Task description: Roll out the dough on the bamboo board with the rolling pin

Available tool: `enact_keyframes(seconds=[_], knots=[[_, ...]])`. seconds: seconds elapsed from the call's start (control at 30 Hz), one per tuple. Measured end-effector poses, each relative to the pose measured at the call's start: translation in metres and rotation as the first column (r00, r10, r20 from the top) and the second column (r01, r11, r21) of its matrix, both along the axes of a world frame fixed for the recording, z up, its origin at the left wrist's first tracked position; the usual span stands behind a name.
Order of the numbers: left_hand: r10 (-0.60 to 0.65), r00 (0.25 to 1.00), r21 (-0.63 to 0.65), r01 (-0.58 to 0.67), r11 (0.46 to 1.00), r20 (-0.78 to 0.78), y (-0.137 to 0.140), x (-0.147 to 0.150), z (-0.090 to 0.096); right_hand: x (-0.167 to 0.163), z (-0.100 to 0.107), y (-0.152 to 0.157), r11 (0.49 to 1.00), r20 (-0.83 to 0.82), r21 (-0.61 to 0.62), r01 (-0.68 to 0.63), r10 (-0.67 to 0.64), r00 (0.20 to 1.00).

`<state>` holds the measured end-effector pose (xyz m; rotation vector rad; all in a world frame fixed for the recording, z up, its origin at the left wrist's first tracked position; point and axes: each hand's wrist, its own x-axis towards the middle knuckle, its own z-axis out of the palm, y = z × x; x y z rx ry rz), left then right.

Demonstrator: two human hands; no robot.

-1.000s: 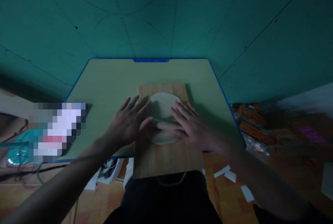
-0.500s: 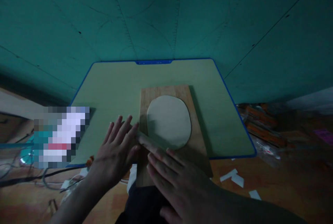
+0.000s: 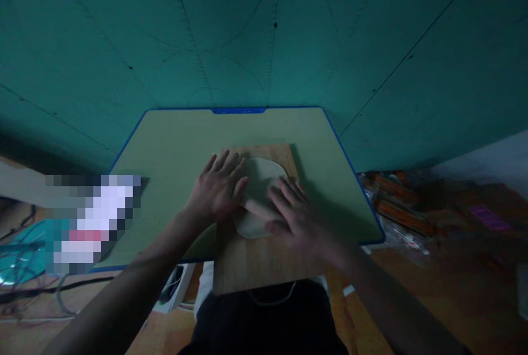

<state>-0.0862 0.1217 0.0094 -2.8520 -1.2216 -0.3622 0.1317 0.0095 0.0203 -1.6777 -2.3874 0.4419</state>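
Note:
A flat round sheet of dough (image 3: 266,172) lies on a wooden cutting board (image 3: 264,264). Across the dough runs a thin rolling pin (image 3: 259,209), its ends hidden under my hands. My left hand (image 3: 218,189) rests over the pin's left end, fingers stretched forward and thumb out to the side. Over the right end is my right hand (image 3: 295,214), palm down with its fingers extended, slightly blurred by motion.
The board sits on a small table (image 3: 177,137) with a blue rim, against a green wall (image 3: 231,30). A pixelated phone-like object (image 3: 101,217) stands at the table's left edge. Cables are on the left; wrapped packages (image 3: 402,209) lie to the right.
Both hands have moved forward with the rolling pin, from the near edge of the dough to its middle. The camera view has shifted slightly.

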Motion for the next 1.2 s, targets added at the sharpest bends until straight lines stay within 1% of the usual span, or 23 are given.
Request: enact_keyframes(seconds=[0.07,0.17,0.23,0.3,0.33,0.4,0.5,0.6,0.67,0.7,0.77,0.83,0.9,0.97,1.03,1.07,1.13,1.2], knots=[[-0.034,0.999,0.010,0.034,0.999,0.024,-0.020,-0.023,-0.005,-0.022,0.004,-0.024,0.998,-0.043,0.006,-0.064,0.065,0.997],[-0.057,0.997,0.054,0.054,0.997,0.045,-0.056,-0.062,-0.012,-0.052,0.009,-0.054,0.985,-0.088,0.073,-0.159,0.165,0.982],[-0.044,0.998,0.073,0.041,0.997,0.035,-0.072,-0.079,-0.014,-0.062,0.009,-0.063,0.972,-0.088,0.111,-0.209,0.219,0.972],[-0.039,0.999,0.073,0.038,0.997,0.012,-0.077,-0.083,-0.015,-0.061,0.006,-0.061,0.971,-0.071,0.122,-0.204,0.214,0.974],[-0.044,0.999,0.075,0.043,0.996,0.006,-0.074,-0.080,-0.014,-0.057,0.003,-0.055,0.975,-0.060,0.130,-0.181,0.189,0.980],[-0.044,0.999,0.072,0.045,0.996,-0.004,-0.061,-0.066,-0.012,-0.042,-0.002,-0.037,0.982,-0.031,0.147,-0.120,0.126,0.992],[-0.001,1.000,0.055,0.002,0.999,-0.023,-0.025,-0.029,-0.006,-0.009,-0.007,0.002,0.987,0.027,0.161,0.023,-0.028,0.999],[0.069,0.996,0.017,-0.069,0.998,-0.056,0.010,0.011,0.003,0.019,-0.006,0.034,0.967,0.095,0.160,0.197,-0.213,0.972],[0.103,0.993,-0.009,-0.104,0.995,-0.063,0.021,0.025,0.006,0.026,-0.005,0.039,0.952,0.108,0.173,0.252,-0.273,0.956],[0.101,0.993,-0.015,-0.102,0.995,-0.060,0.021,0.027,0.006,0.025,-0.005,0.034,0.953,0.092,0.177,0.245,-0.264,0.960],[0.069,0.997,0.001,-0.069,0.998,-0.037,0.010,0.017,0.002,0.014,-0.006,0.014,0.968,0.026,0.182,0.174,-0.181,0.983],[0.040,0.999,0.050,-0.040,0.998,-0.006,-0.014,-0.003,-0.006,-0.002,-0.008,-0.014,0.976,-0.036,0.195,0.093,-0.087,0.996],[0.049,0.999,0.117,-0.051,0.992,0.022,-0.042,-0.025,-0.013,-0.016,-0.009,-0.038,0.977,-0.044,0.209,0.036,-0.027,0.999],[0.060,0.998,0.162,-0.063,0.985,0.020,-0.063,-0.040,-0.016,-0.020,-0.009,-0.046,0.975,-0.010,0.223,-0.014,0.016,1.000],[0.050,0.999,0.163,-0.047,0.986,-0.013,-0.071,-0.044,-0.015,-0.012,-0.009,-0.036,0.970,0.037,0.240,-0.035,0.027,0.999],[0.037,0.999,0.145,-0.031,0.989,-0.038,-0.069,-0.042,-0.013,-0.005,-0.009,-0.025,0.967,0.059,0.253,-0.024,0.009,0.998],[0.019,0.997,0.111,-0.011,0.994,-0.070,-0.057,-0.032,-0.010,0.012,-0.006,0.004,0.960,0.106,0.279,0.034,-0.066,0.992],[0.002,0.997,0.082,0.004,0.997,-0.080,-0.035,-0.017,-0.005,0.025,-0.001,0.032,0.948,0.151,0.298,0.112,-0.163,0.975]])
